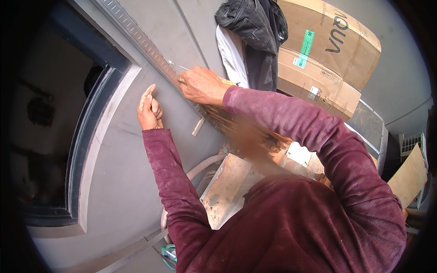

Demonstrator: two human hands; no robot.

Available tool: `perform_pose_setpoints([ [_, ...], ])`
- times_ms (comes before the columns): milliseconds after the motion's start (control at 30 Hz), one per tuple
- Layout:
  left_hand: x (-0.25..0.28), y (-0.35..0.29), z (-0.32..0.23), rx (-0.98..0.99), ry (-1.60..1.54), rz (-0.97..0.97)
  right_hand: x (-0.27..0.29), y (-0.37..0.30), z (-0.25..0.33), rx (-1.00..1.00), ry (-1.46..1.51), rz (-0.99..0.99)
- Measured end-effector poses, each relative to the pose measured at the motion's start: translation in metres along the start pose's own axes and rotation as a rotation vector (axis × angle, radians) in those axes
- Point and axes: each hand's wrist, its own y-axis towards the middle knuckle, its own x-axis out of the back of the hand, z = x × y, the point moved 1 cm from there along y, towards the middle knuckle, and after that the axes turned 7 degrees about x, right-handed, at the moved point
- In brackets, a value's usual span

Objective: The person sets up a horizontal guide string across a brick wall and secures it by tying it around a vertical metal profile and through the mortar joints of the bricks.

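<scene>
A long slotted strip (136, 41) runs diagonally down the grey wall from the top of the view. My right hand (200, 85) is at the strip's lower part, fingers bent and pressed together. A thin pale strand (177, 65) sticks out beside its fingers. Whatever the fingertips grip is hidden behind the hand. Left of the strip, in front of the wall, is my left hand (149, 110). Its fingers curl in, with the index finger and thumb close together. A faint thin line rises near its fingertip, too fine to name.
A dark-framed window (73, 150) takes up the left side. Dark clothing (250, 27) hangs beside large cardboard boxes (318, 50) at the upper right. Below my arms are wooden boards (227, 182), a pale hose (205, 164) and a small wooden stick (198, 127) against the wall.
</scene>
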Motion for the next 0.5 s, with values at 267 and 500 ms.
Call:
perform_pose_setpoints([
  [267,-0.003,0.001,0.003,-0.041,-0.022,0.064,-0.029,0.006,0.02,0.082,-0.148,0.115],
  [500,0.012,0.011,-0.013,-0.225,0.467,0.163,-0.058,0.001,0.036,0.131,-0.15,0.104],
])
